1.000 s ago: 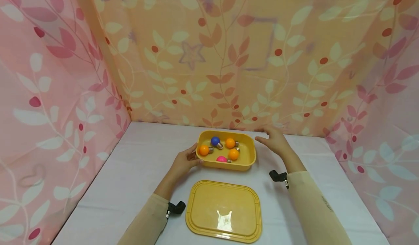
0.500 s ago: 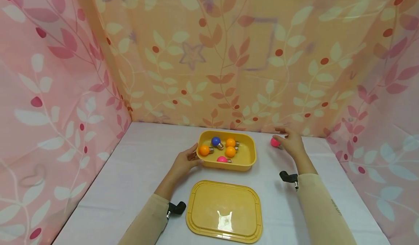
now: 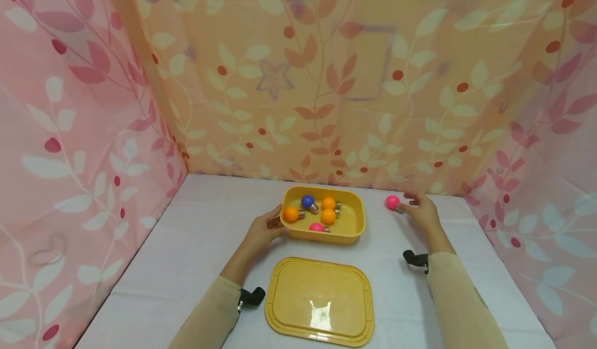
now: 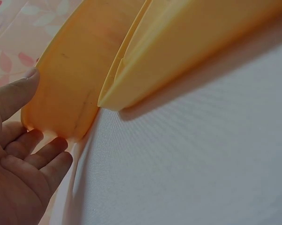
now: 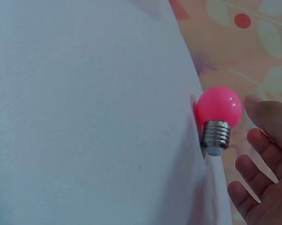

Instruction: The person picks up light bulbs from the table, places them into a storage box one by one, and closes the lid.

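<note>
My left hand (image 3: 263, 232) holds the left end of a yellow plastic box (image 3: 347, 219), thumb at the near corner and fingers along the end wall. In the left wrist view, thumb and fingertips meet the box wall (image 4: 68, 84). Inside lie a blue light bulb (image 3: 307, 201), several orange light bulbs (image 3: 290, 213) and a pink light bulb (image 3: 315, 227). Another pink light bulb (image 3: 392, 202) lies on the table to the right of the box. Right beside it is my right hand (image 3: 423, 215), its fingers loose and nothing in its grasp; the right wrist view shows its thumb close to the bulb's globe (image 5: 219, 107).
A yellow lid (image 3: 319, 301) lies flat on the white cloth-covered table (image 3: 186, 245), nearer me than the box. Patterned curtains (image 3: 326, 79) stand at the back and both sides. Small black cameras sit on both wrists.
My right hand has moved right, from beside the box to the pink light bulb, which it hid at first. One orange light bulb in the box has rolled slightly left. The left hand stays put.
</note>
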A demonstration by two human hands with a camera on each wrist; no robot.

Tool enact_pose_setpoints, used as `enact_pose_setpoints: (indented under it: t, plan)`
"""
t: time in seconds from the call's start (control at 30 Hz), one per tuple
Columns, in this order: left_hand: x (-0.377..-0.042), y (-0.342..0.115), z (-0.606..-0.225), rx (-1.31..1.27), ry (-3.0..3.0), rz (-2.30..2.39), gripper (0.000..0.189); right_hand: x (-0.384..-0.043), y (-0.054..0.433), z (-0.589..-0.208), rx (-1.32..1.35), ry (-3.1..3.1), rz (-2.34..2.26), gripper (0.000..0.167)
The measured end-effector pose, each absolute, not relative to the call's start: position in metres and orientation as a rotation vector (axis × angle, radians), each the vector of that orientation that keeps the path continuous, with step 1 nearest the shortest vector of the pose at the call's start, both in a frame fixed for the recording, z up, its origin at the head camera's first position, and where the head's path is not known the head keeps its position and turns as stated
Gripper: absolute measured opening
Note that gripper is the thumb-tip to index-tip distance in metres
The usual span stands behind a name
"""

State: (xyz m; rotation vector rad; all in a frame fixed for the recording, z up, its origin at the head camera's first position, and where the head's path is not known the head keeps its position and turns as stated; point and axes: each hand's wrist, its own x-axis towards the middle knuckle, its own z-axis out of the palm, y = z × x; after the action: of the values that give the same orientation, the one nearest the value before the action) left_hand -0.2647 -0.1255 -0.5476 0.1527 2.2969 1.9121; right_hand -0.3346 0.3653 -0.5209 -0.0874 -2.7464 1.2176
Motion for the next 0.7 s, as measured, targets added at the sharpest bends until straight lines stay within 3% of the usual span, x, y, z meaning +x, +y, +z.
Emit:
enact_pose_setpoints:
  t: [0.3,0.7]
  plan:
    - [-0.265,-0.125,-0.544,0.143,2.315,1.891,0.086,-0.333,0.373,-0.535,-0.142,-2.774,1.369,0.068]
    - [-0.264,-0.125,-0.547,0.127,2.313,1.884,0.086,-0.337,0.368,-0.554,-0.175,-2.761,1.212,0.056]
